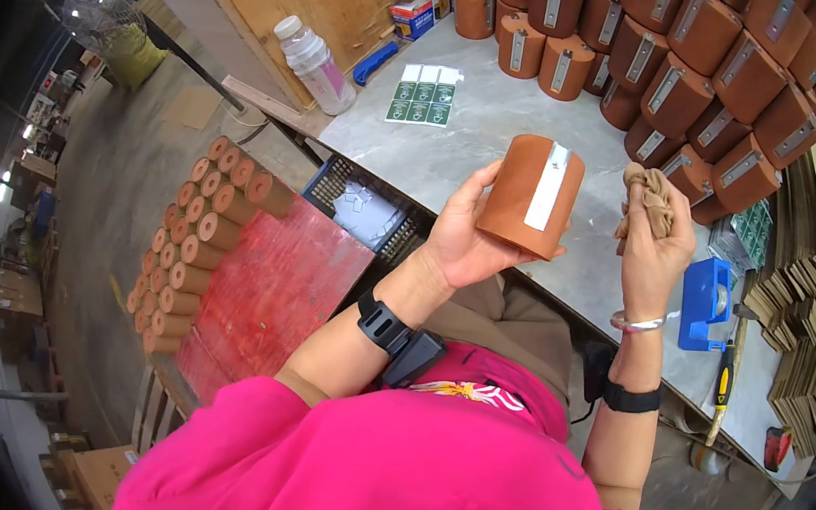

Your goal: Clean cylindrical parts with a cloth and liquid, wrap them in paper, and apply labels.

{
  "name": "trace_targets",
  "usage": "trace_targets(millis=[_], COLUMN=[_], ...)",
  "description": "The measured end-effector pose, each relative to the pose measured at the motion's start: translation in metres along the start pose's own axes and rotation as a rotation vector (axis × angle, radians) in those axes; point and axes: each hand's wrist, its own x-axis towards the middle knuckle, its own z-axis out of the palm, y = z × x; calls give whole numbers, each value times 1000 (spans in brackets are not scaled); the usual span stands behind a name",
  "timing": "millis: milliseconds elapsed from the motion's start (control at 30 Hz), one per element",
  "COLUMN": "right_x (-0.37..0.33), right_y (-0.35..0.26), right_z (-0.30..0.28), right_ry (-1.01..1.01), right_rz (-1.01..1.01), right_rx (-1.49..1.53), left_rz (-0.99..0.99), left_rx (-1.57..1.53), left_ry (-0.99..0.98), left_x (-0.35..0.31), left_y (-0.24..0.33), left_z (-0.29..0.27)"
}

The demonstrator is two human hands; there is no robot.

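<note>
My left hand [460, 223] grips a reddish-brown cylinder [512, 188] from its left side and underneath, holding it above the grey table [389, 157]. Down the cylinder's side runs a metal strip, its lower part white and its top shiny, facing up toward me. In my right hand [655, 245] a crumpled tan cloth [650, 199] is bunched between the fingers, a short way right of the cylinder and apart from it.
Stacked cylinders [642, 55] with metal strips fill the back right. Beside my right hand are a blue tape dispenser [704, 307], a yellow-black screwdriver [725, 377] and cardboard stacks [815, 302]. Green label sheets [424, 96], a bottle [315, 65] and a red board [273, 290] with plain cylinders lie leftward.
</note>
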Motion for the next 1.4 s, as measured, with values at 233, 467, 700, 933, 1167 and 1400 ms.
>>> trace_targets(millis=[233,467,700,933,1167,1400], right_x=[-13,-65,-78,-44,-14,-70], right_y=[-26,-30,-10,-6,-10,-29], right_z=[18,31,-7,-7,29,37], right_ry=[-113,-364,-372,-167,-188,-448], right_rz=[-142,-650,-366,-205,-198,-629], right_rx=[16,-267,-224,-151,7,-197], left_rz=[39,120,55,50,8,3], left_rx=[94,70,-64,156,104,29], left_ry=[116,119,133,68,103,-3], left_x=[-3,1,7,2,-4,7], left_y=[-3,1,21,17,7,7], left_z=[5,-9,-24,-9,2,-22])
